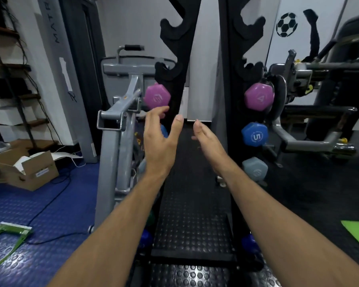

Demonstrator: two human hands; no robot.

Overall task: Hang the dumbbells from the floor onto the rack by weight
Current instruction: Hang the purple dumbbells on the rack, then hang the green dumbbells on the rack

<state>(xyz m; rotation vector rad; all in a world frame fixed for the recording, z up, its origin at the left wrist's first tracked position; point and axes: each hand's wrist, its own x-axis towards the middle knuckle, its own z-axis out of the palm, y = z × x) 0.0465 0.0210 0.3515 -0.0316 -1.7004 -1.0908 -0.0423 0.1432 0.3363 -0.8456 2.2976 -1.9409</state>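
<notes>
A pink dumbbell marked 4 hangs across the rack, its two hexagonal ends outside the two black uprights. Under it hangs a blue dumbbell marked 5, and below that a grey dumbbell; the number on the grey one is too blurred to read. The order looks deliberate, lighter weights higher and heavier ones lower. More dark blue ends show near the foot of the rack, half hidden by the person's forearms; I cannot tell whether they hang or lie on the floor.

Both hands are raised between the uprights and hold nothing. The left hand has its fingers spread and loosely bent, fingertips just beside the left end of the pink weight. The right hand is flat and relaxed, near the middle of the gap, touching nothing.

Above the pink dumbbell, empty hooks jut from both uprights, so there is room higher up for lighter pieces. The gap between the uprights is open down to the studded black mat. A grey machine frame crowds the rack's left side closely; another machine stands near its right. Approach seems easiest straight from the front.
</notes>
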